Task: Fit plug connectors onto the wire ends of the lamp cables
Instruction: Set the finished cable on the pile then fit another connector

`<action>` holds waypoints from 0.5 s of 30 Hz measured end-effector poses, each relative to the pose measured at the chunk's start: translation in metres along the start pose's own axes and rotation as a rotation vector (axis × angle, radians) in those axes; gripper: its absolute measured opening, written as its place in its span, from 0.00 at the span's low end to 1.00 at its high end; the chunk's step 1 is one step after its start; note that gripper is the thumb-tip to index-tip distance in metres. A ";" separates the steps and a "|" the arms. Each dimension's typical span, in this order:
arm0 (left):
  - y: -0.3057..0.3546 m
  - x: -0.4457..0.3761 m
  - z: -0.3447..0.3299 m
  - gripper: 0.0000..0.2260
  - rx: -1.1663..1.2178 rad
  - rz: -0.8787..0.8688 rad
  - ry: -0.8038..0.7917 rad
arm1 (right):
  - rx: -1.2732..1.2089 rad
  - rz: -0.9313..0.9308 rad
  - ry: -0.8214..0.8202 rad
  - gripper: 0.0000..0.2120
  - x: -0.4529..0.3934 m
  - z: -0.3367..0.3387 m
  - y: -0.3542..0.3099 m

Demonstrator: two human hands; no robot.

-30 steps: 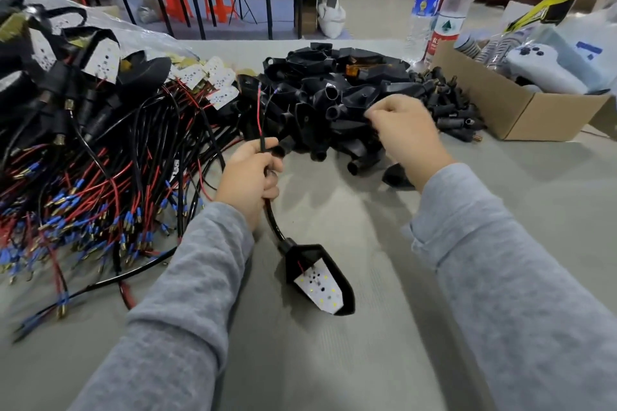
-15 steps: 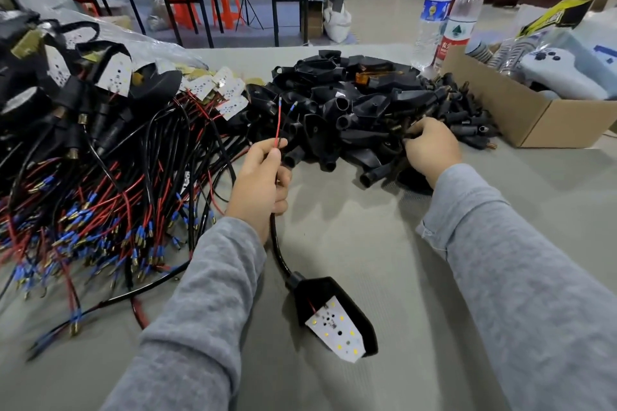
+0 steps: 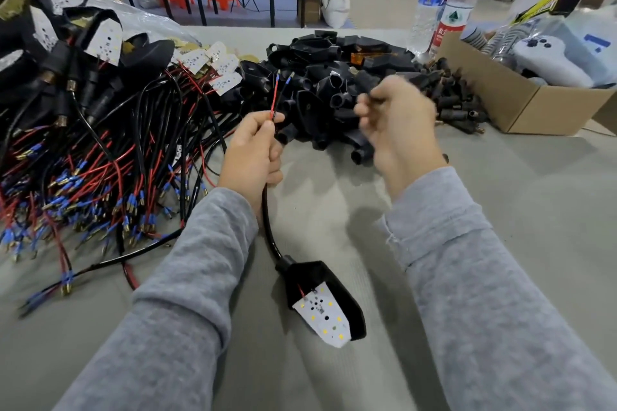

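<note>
Low in the centre of the frame, a black lamp head (image 3: 325,302) with a white LED board is lying on the grey surface (image 3: 517,210). Its black cable (image 3: 267,227) is rising to the left hand (image 3: 252,150), which is pinching the red and black wire ends (image 3: 277,93) upright. Right of centre, the right hand (image 3: 397,123) is hovering, blurred, fingers curling round a small black plug connector (image 3: 369,96). Behind it, a heap of black connectors (image 3: 334,77) is sitting. Wired lamp cables (image 3: 100,160) are filling the left side. At the upper right, a cardboard box (image 3: 521,103) and two bottles (image 3: 444,0) are standing.
</note>
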State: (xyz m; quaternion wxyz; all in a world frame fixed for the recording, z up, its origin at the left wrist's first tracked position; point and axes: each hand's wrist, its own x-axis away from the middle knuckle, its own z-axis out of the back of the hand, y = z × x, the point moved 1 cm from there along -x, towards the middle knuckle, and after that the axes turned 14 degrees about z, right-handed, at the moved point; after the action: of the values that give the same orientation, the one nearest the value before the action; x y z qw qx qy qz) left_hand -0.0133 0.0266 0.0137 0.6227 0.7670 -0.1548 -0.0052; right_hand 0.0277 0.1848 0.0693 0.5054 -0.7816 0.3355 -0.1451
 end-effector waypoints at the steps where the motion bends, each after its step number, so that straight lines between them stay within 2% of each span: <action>1: 0.000 0.001 -0.001 0.12 -0.008 -0.018 0.021 | -0.032 -0.110 -0.053 0.06 0.007 -0.005 0.005; 4: -0.001 0.000 0.001 0.13 -0.051 0.008 0.104 | -0.094 -0.293 -0.185 0.07 0.025 -0.016 0.023; 9: -0.001 0.000 0.008 0.11 -0.111 0.030 0.111 | -0.249 -0.391 -0.294 0.07 0.037 -0.022 0.046; 12: -0.002 0.000 0.008 0.10 -0.136 -0.041 0.082 | -0.273 -0.406 -0.354 0.08 0.038 -0.021 0.053; 15: -0.004 -0.001 0.006 0.12 -0.173 -0.060 0.099 | -0.235 -0.332 -0.410 0.09 0.036 -0.020 0.056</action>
State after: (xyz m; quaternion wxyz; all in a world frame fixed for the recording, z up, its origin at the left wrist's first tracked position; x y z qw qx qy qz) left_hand -0.0150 0.0214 0.0084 0.6931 0.7138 -0.0999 0.0009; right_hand 0.0218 0.1326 0.0246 0.4379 -0.8921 0.1083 -0.0248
